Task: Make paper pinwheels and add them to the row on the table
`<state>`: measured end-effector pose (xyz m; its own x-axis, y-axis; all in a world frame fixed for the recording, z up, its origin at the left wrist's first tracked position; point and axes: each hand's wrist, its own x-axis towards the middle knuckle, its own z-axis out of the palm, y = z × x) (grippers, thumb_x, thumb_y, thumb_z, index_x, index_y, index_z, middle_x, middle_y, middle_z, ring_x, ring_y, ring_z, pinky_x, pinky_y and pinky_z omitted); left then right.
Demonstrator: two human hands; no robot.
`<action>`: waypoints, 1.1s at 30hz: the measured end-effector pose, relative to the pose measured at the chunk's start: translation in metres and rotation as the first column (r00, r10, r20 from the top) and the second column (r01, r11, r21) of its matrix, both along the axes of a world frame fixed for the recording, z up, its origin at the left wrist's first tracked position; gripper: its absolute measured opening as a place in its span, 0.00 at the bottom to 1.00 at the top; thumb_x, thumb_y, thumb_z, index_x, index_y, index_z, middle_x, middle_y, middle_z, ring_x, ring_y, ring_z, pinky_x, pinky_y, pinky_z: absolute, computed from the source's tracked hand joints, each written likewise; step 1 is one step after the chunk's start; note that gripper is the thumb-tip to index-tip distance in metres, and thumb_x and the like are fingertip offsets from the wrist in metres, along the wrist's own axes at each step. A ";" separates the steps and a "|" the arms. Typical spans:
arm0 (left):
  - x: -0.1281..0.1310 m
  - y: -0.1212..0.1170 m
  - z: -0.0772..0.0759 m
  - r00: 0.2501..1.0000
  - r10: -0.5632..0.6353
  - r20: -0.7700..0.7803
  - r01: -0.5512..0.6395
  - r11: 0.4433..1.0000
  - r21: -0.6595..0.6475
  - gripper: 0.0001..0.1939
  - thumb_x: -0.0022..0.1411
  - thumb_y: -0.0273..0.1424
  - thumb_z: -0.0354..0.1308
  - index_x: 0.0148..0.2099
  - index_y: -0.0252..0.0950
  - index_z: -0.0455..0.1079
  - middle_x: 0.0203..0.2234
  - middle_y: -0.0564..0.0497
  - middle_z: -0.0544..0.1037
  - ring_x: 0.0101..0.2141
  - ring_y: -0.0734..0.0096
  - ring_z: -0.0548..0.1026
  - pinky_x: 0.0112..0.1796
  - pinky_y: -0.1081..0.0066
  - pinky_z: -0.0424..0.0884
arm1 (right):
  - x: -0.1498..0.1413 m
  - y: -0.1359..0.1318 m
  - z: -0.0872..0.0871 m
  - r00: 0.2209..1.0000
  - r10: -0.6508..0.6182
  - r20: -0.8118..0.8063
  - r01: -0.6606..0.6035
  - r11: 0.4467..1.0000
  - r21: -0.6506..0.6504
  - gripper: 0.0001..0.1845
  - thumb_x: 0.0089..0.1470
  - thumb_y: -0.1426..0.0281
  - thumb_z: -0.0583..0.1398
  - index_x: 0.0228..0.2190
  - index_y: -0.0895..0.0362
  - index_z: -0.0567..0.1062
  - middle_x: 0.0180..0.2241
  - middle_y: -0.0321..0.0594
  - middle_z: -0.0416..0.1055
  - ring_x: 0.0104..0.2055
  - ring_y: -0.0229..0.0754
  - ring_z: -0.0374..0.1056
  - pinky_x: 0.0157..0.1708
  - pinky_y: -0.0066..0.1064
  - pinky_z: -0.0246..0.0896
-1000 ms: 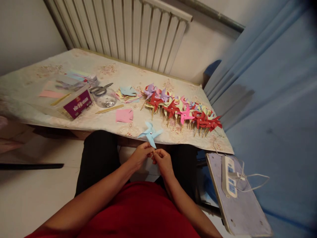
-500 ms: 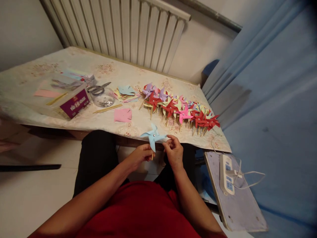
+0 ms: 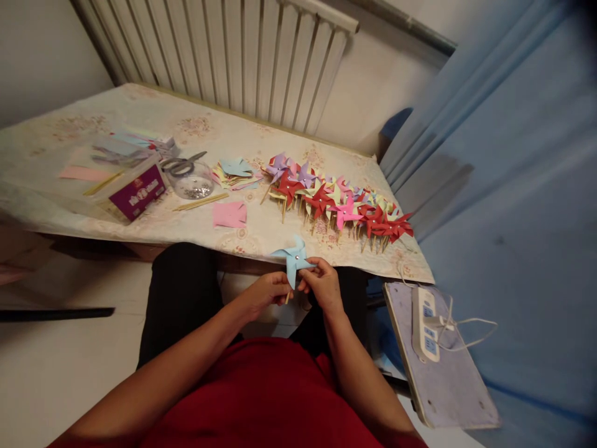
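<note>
A light blue paper pinwheel [image 3: 293, 260] with a pin at its centre is held over my lap, just off the table's front edge. My left hand [image 3: 273, 290] is closed around its wooden stick, whose lower end pokes out below the fingers. On the other side, my right hand [image 3: 323, 283] pinches the right-hand blade between thumb and fingers. A pink paper square [image 3: 230, 214] with cut corners lies on the table beyond. Many finished pinwheels [image 3: 345, 213] in red, pink, purple and yellow lie in rows to the right.
On the flowered tablecloth [image 3: 186, 124] sit a stack of cut paper [image 3: 236, 168], loose sticks [image 3: 200, 202], scissors [image 3: 181, 164] over a clear tub of pins [image 3: 193, 183], and a purple-labelled plastic bag [image 3: 138, 192]. A power strip [image 3: 425, 326] rests on a board at the right.
My right hand has moved slightly inward on the blue pinwheel's blade. The pinwheel has shifted a little to the right and turned slightly; my left hand keeps the stick.
</note>
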<state>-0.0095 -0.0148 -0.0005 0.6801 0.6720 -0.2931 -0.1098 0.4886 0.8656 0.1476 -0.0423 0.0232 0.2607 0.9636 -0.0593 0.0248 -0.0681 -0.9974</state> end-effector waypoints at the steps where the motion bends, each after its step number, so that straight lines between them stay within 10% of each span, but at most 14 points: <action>1: 0.000 0.000 0.000 1.000 -0.005 0.000 0.005 1.000 0.001 0.07 0.48 0.29 0.60 0.33 0.33 0.71 0.23 0.52 0.73 0.20 0.78 0.64 0.25 0.74 0.56 | -0.001 0.000 -0.001 1.000 0.009 0.008 -0.009 1.000 0.003 0.14 0.42 0.65 0.63 0.33 0.56 0.71 0.15 0.30 0.69 0.14 0.37 0.64 0.14 0.25 0.56; 33: 0.005 -0.004 -0.003 0.999 -0.032 -0.001 0.032 0.999 0.015 0.11 0.48 0.27 0.57 0.37 0.31 0.70 0.23 0.54 0.72 0.20 0.80 0.61 0.25 0.75 0.55 | -0.007 -0.004 -0.012 0.985 -0.119 0.125 0.108 0.990 0.090 0.07 0.46 0.66 0.61 0.29 0.57 0.73 0.14 0.27 0.63 0.17 0.35 0.59 0.20 0.25 0.54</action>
